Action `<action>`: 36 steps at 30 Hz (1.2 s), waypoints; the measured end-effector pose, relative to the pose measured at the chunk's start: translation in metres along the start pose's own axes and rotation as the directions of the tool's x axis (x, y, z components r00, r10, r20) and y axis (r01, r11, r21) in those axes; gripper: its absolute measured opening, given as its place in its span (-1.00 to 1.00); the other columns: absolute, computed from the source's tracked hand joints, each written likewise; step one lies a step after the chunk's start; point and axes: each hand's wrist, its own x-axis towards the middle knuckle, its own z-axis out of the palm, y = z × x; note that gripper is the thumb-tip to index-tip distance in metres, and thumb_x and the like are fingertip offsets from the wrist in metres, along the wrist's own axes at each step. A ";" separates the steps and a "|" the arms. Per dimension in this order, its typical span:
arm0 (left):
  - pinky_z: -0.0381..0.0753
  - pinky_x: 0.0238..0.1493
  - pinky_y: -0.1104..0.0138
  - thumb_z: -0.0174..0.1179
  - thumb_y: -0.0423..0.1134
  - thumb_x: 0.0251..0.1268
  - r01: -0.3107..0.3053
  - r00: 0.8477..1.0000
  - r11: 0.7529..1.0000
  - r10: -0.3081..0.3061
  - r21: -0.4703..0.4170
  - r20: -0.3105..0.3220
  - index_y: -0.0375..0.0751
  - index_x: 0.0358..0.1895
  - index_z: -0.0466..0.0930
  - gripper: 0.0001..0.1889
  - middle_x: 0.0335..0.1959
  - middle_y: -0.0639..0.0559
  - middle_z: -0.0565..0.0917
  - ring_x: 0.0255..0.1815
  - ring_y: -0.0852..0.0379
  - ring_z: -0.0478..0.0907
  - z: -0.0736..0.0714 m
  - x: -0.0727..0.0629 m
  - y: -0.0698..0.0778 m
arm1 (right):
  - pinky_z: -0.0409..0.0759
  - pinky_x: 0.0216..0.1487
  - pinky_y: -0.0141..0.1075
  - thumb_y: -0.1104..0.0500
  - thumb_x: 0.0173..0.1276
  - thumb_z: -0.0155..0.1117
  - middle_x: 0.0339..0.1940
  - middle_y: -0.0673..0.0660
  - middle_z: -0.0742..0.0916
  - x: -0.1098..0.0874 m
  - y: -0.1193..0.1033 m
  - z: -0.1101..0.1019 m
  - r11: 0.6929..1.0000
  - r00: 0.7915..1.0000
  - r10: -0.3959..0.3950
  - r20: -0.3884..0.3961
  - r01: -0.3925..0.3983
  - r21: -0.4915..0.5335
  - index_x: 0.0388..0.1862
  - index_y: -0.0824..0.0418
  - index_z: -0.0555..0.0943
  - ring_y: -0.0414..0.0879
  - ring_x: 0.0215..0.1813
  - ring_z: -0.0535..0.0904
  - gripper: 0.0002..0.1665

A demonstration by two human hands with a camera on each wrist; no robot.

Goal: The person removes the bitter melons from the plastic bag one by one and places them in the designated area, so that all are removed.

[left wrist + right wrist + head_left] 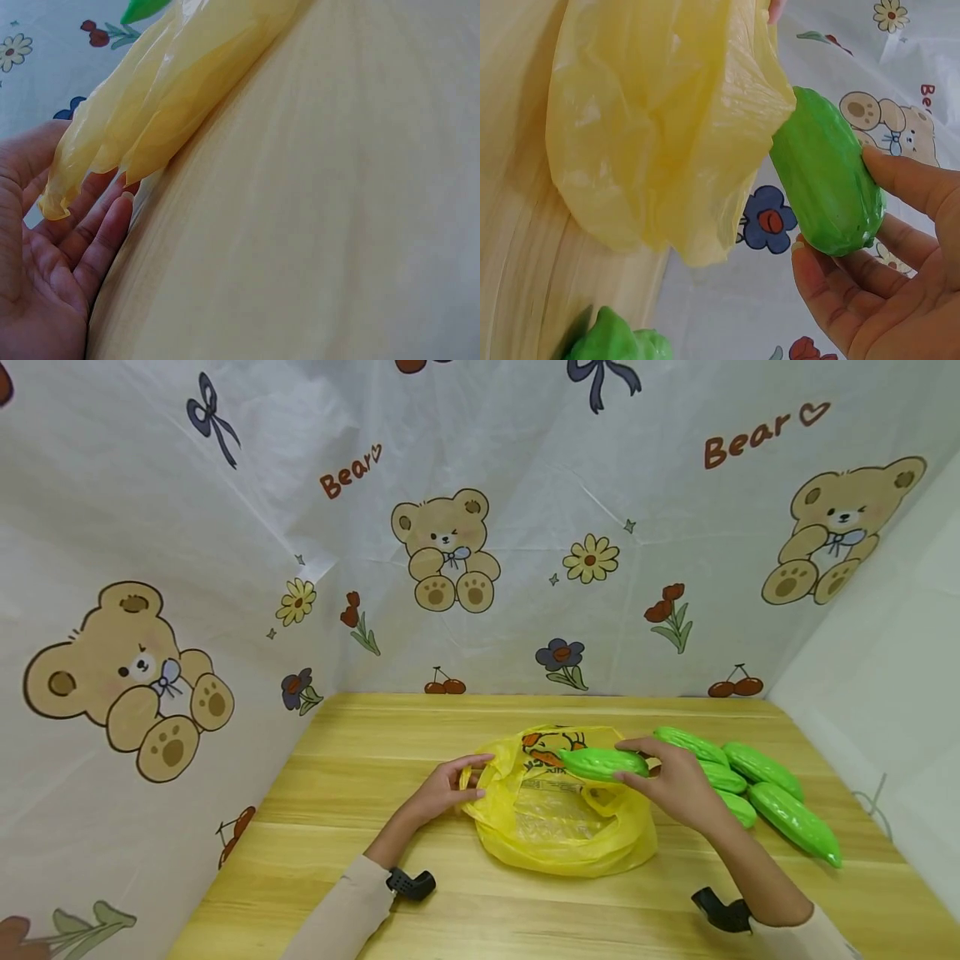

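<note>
A yellow plastic bag point(555, 852) with a printed duck stands on the table, its mouth open upward. My left hand point(442, 789) holds the bag's left edge by a handle loop. In the left wrist view, the thin yellow plastic point(150, 112) runs between the thumb and the curled fingers point(105, 240). My right hand point(678, 781) pinches the blunt end of a glossy green bitter melon point(603, 764), thumb on one side and fingers on the other. Its pointed end faces left over the bag's mouth. In the right wrist view, the bag's edge hides that tip.
Several more green bitter melons point(795, 818) lie in a group on the wooden table point(405, 902), right of the bag. A white sheet point(525, 652) printed with bears and flowers rises behind the table and along its left side. A thin pale cord point(873, 806) hangs at the right edge.
</note>
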 end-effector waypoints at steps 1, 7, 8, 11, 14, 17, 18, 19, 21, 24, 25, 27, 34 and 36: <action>0.31 -0.36 0.41 0.22 -0.54 0.37 0.001 1.000 1.000 -0.001 -0.002 0.001 -0.39 0.46 0.35 -0.41 -0.08 -0.39 0.42 -0.24 0.12 0.29 0.000 0.000 -0.001 | 0.70 -0.16 -0.14 0.14 0.32 0.49 0.10 0.24 0.71 -0.002 0.001 -0.002 1.000 1.000 0.001 -0.004 -0.001 -0.005 0.19 0.25 0.67 0.14 0.04 0.64 -0.52; 0.35 -0.34 0.41 0.28 -0.43 0.38 0.011 1.000 1.000 -0.011 -0.010 -0.001 -0.24 0.46 0.41 -0.41 -0.07 -0.31 0.45 -0.23 0.09 0.32 -0.002 -0.002 -0.002 | 0.68 -0.18 -0.25 0.14 0.32 0.49 0.18 0.32 0.68 -0.010 0.005 -0.009 1.000 1.000 0.010 -0.023 -0.010 -0.022 0.20 0.25 0.66 0.20 0.09 0.62 -0.50; 0.35 -0.34 0.40 0.29 -0.42 0.38 0.011 1.000 1.000 -0.011 -0.011 -0.001 -0.23 0.46 0.41 -0.41 -0.05 -0.30 0.46 -0.22 0.08 0.32 -0.002 -0.002 -0.002 | 0.68 -0.17 -0.24 0.14 0.32 0.49 0.21 0.35 0.66 -0.011 0.006 -0.010 1.000 1.000 0.012 -0.027 -0.012 -0.020 0.21 0.26 0.66 0.23 0.12 0.61 -0.50; 0.36 -0.32 0.40 0.30 -0.39 0.39 0.014 1.000 1.000 -0.014 -0.010 0.004 -0.20 0.47 0.41 -0.40 0.01 -0.24 0.48 -0.19 0.06 0.32 -0.002 -0.002 -0.002 | 0.70 -0.15 -0.22 0.13 0.32 0.49 0.29 0.42 0.60 -0.016 0.008 -0.015 1.000 0.999 0.015 -0.038 -0.015 -0.015 0.21 0.30 0.66 0.30 0.20 0.58 -0.48; 0.37 -0.31 0.40 0.29 -0.38 0.39 0.015 1.000 1.000 -0.015 -0.012 0.011 -0.21 0.47 0.40 -0.40 -0.01 -0.21 0.48 -0.18 0.08 0.33 -0.002 -0.001 -0.002 | 0.70 -0.16 -0.24 0.14 0.31 0.50 0.31 0.41 0.59 -0.021 0.008 -0.019 1.000 0.998 0.011 -0.059 -0.012 -0.017 0.21 0.29 0.66 0.28 0.14 0.62 -0.48; 0.36 -0.34 0.40 0.28 -0.40 0.39 0.008 1.000 1.000 -0.008 -0.010 0.011 -0.25 0.47 0.39 -0.41 -0.08 -0.23 0.45 -0.22 0.10 0.33 -0.002 -0.001 -0.003 | 0.69 -0.19 -0.31 0.15 0.30 0.51 0.25 0.36 0.64 -0.026 0.007 -0.023 1.000 0.996 0.002 -0.092 -0.005 -0.029 0.19 0.26 0.67 0.23 0.06 0.66 -0.50; 0.36 -0.34 0.40 0.28 -0.41 0.39 0.005 1.000 1.000 -0.005 -0.012 0.010 -0.26 0.46 0.39 -0.41 -0.10 -0.24 0.45 -0.23 0.11 0.32 -0.002 -0.001 -0.002 | 0.68 -0.20 -0.34 0.14 0.29 0.52 0.23 0.34 0.66 -0.028 0.006 -0.024 0.999 0.995 0.002 -0.100 -0.006 -0.032 0.19 0.24 0.68 0.22 0.04 0.66 -0.50; 0.36 -0.35 0.40 0.28 -0.42 0.39 0.003 1.000 1.000 -0.003 -0.013 0.009 -0.27 0.46 0.39 -0.41 -0.11 -0.26 0.44 -0.24 0.11 0.32 -0.002 0.000 -0.002 | 0.68 -0.20 -0.37 0.13 0.29 0.52 0.21 0.33 0.67 -0.029 0.007 -0.025 0.999 0.994 0.004 -0.108 -0.008 -0.034 0.19 0.23 0.68 0.21 0.04 0.66 -0.50; 0.36 -0.34 0.40 0.27 -0.43 0.39 0.003 1.000 1.000 -0.003 -0.018 0.007 -0.29 0.46 0.39 -0.41 -0.10 -0.27 0.44 -0.24 0.11 0.32 -0.002 -0.001 -0.001 | 0.67 -0.20 -0.38 0.11 0.29 0.52 0.20 0.32 0.68 -0.033 0.008 -0.028 1.000 0.993 0.011 -0.114 -0.015 -0.027 0.20 0.23 0.68 0.21 0.05 0.65 -0.49; 0.36 -0.34 0.41 0.28 -0.44 0.38 0.008 1.000 1.000 -0.008 -0.025 0.004 -0.27 0.46 0.40 -0.41 -0.09 -0.30 0.45 -0.24 0.12 0.33 -0.001 -0.001 0.000 | 0.67 -0.20 -0.40 0.08 0.31 0.51 0.21 0.33 0.67 -0.037 0.013 -0.029 0.999 0.992 0.038 -0.116 -0.041 -0.024 0.22 0.23 0.66 0.23 0.09 0.63 -0.47; 0.36 -0.34 0.41 0.28 -0.44 0.38 0.008 1.000 1.000 -0.008 -0.025 0.003 -0.27 0.46 0.40 -0.41 -0.10 -0.32 0.45 -0.24 0.12 0.33 -0.001 -0.001 0.000 | 0.67 -0.19 -0.39 0.07 0.32 0.50 0.21 0.33 0.67 -0.039 0.014 -0.030 0.998 0.992 0.047 -0.118 -0.051 -0.028 0.22 0.23 0.66 0.24 0.09 0.63 -0.46; 0.36 -0.34 0.41 0.28 -0.45 0.37 0.004 1.000 1.000 -0.004 -0.025 0.001 -0.28 0.46 0.40 -0.41 -0.10 -0.34 0.44 -0.25 0.12 0.32 -0.001 -0.001 0.000 | 0.68 -0.20 -0.38 0.07 0.33 0.49 0.21 0.36 0.67 -0.041 0.018 -0.032 0.997 0.991 0.065 -0.116 -0.069 -0.031 0.23 0.27 0.64 0.27 0.09 0.63 -0.45; 0.35 -0.36 0.42 0.29 -0.42 0.38 0.005 1.000 1.000 -0.005 -0.014 0.002 -0.25 0.46 0.40 -0.41 -0.11 -0.31 0.44 -0.27 0.15 0.32 -0.001 0.000 -0.001 | 0.67 -0.23 -0.41 0.12 0.33 0.49 0.17 0.40 0.67 -0.051 0.026 -0.037 0.994 0.989 0.092 -0.118 -0.098 -0.046 0.24 0.32 0.64 0.11 0.03 0.65 -0.45; 0.34 -0.36 0.42 0.30 -0.38 0.38 0.009 1.000 1.000 -0.009 -0.011 0.005 -0.20 0.46 0.41 -0.41 -0.10 -0.26 0.45 -0.27 0.16 0.32 -0.001 0.000 0.000 | 0.65 -0.24 -0.46 0.14 0.31 0.50 0.15 0.39 0.68 -0.053 0.027 -0.039 0.994 0.988 0.092 -0.121 -0.099 -0.053 0.23 0.32 0.64 -0.01 0.00 0.65 -0.45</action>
